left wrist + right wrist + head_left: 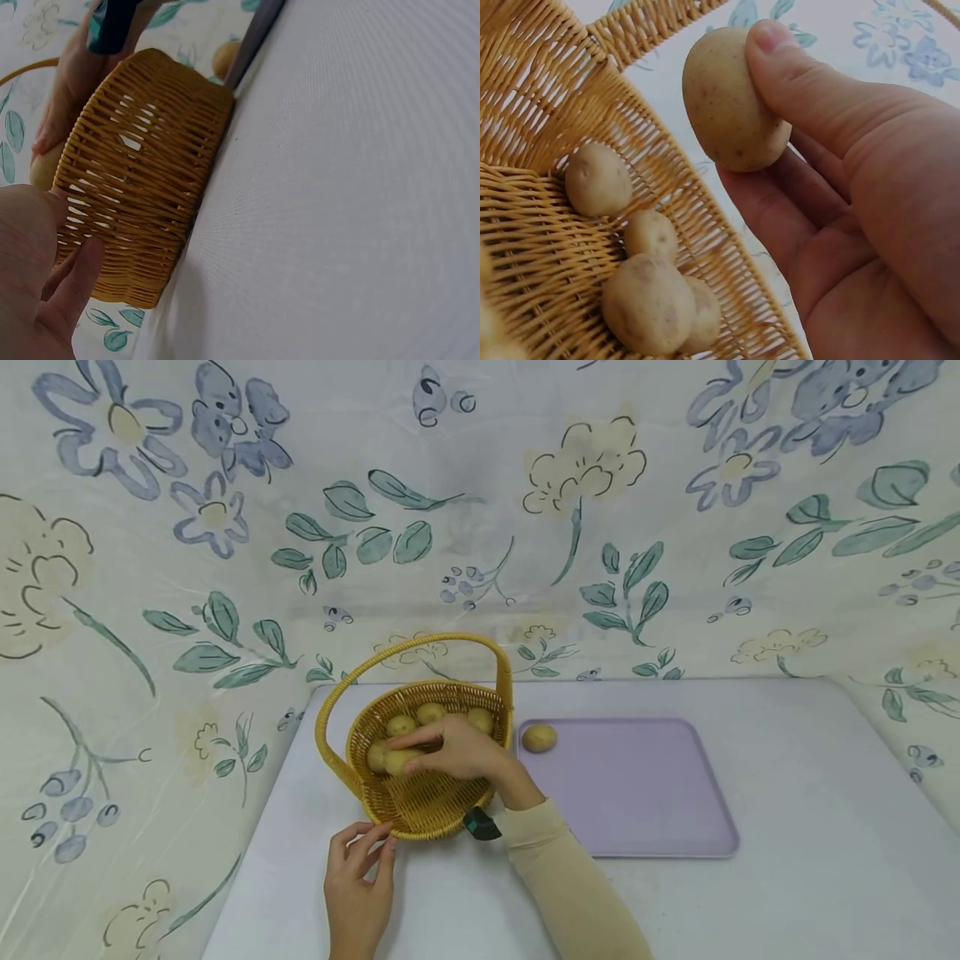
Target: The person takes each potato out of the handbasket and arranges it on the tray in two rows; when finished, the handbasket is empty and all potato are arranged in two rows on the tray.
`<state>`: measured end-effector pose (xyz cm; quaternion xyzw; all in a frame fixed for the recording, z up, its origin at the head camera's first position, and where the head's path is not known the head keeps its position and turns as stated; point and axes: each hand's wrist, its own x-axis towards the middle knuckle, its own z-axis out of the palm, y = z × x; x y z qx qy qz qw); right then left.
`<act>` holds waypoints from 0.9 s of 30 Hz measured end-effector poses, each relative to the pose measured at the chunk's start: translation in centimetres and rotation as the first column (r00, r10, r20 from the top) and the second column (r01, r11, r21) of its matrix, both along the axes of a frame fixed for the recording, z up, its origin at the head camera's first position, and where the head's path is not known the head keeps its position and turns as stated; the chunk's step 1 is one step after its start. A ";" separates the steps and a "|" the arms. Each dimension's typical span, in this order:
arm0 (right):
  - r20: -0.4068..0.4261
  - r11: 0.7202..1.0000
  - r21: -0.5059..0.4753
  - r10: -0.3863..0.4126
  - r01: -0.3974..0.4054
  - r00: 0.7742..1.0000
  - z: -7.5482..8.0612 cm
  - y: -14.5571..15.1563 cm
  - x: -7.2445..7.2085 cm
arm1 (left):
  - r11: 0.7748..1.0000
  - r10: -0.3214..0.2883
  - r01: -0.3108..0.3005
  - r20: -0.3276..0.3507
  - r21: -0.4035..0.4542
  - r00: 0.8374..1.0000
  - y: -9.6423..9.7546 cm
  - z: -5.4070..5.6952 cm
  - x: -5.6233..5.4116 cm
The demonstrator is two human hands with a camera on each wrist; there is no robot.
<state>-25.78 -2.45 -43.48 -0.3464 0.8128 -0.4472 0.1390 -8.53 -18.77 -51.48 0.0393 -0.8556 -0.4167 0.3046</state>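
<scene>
Right hand (468, 750): pinches potato (731, 105), long axis near upright in right wrist view | potato: over basket's (431, 806) left side | left hand (360, 881): pinches basket's front edge | tray (637, 793): beyond basket's right edge, right hand nearer | second potato (539, 738): tray's far-left corner

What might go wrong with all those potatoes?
The held potato is pinched between the thumb and fingers of the right hand, so it might slip and bump the other potatoes in the basket.

The left hand grips just the near rim, so a hard tug could perhaps tilt the basket.

The lone potato near the purple tray's corner is rounded, so it may roll if the tray gets knocked.
</scene>
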 end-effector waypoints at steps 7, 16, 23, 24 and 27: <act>0.008 0.997 -0.060 -0.052 0.052 0.999 0.3 1.4 0.7 | 1.000 0.001 -0.001 -0.012 0.003 1.000 -0.1 -0.1 0.0; -0.030 0.984 -0.179 -0.022 0.016 0.999 0.7 3.2 1.5 | 1.000 0.003 -0.003 -0.006 0.007 1.000 -0.1 -0.1 0.2; -0.008 0.970 -0.232 -0.074 0.070 0.997 0.8 4.8 2.8 | 1.000 0.003 -0.003 0.010 0.013 1.000 -0.1 -0.1 0.1; 0.007 0.968 -0.242 -0.072 0.072 0.997 0.8 5.0 3.0 | 1.000 0.003 -0.003 0.010 0.012 1.000 -0.1 -0.1 0.1; 0.031 0.963 -0.260 -0.070 0.076 0.997 0.7 5.6 3.2 | 1.000 0.002 -0.002 0.011 0.011 1.000 0.0 -0.1 0.0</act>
